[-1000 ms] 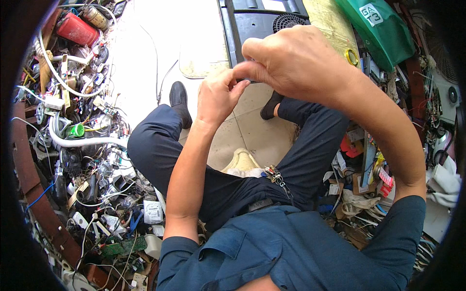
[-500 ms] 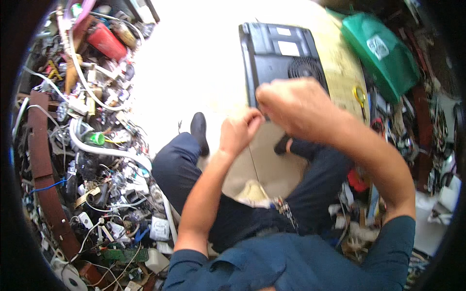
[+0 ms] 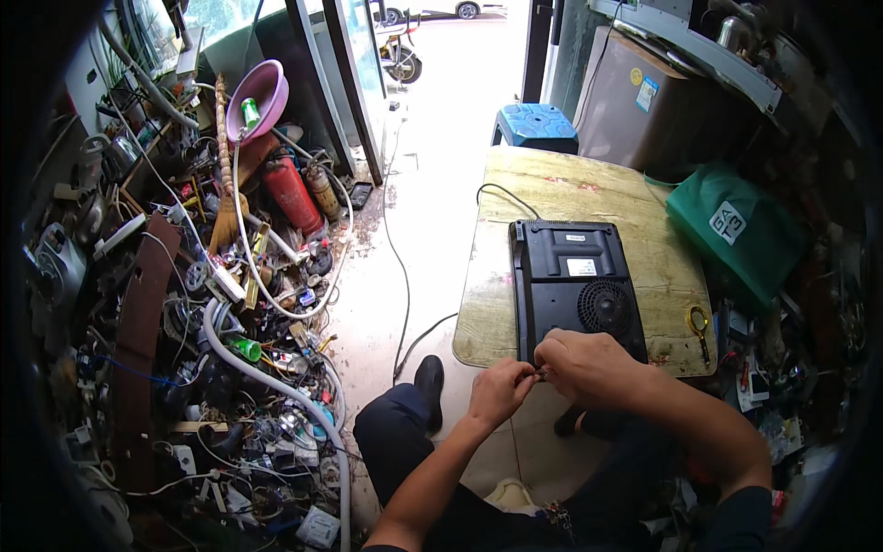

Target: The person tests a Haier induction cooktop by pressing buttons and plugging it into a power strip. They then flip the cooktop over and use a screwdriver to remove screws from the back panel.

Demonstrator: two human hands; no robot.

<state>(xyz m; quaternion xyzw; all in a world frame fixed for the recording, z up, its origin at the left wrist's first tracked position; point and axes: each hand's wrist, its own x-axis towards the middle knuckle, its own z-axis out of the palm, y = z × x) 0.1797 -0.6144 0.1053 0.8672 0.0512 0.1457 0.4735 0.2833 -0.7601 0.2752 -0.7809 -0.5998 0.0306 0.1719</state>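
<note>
A black induction cooker lies with its underside up on a yellowish wooden table, showing a round fan grille and pale labels. Just off its near left corner, my left hand is closed, thumb and forefinger pinched together. My right hand is closed as well, its fingertips meeting those of the left and its knuckles covering part of the cooker's near edge. Something tiny seems to sit between the fingertips, too small to name. From the cooker's far edge a black cord loops over the table.
Mixed scrap parts and cables heap along the left, with a red fire extinguisher and a purple basin. A green bag hangs over the table's right side, near a yellow-rimmed magnifying glass. Behind stands a blue stool.
My view has tilted up, bringing the doorway and stool into sight and shifting everything lower in the picture. Both hands remain together by the cooker's near edge, fingers still closed.
</note>
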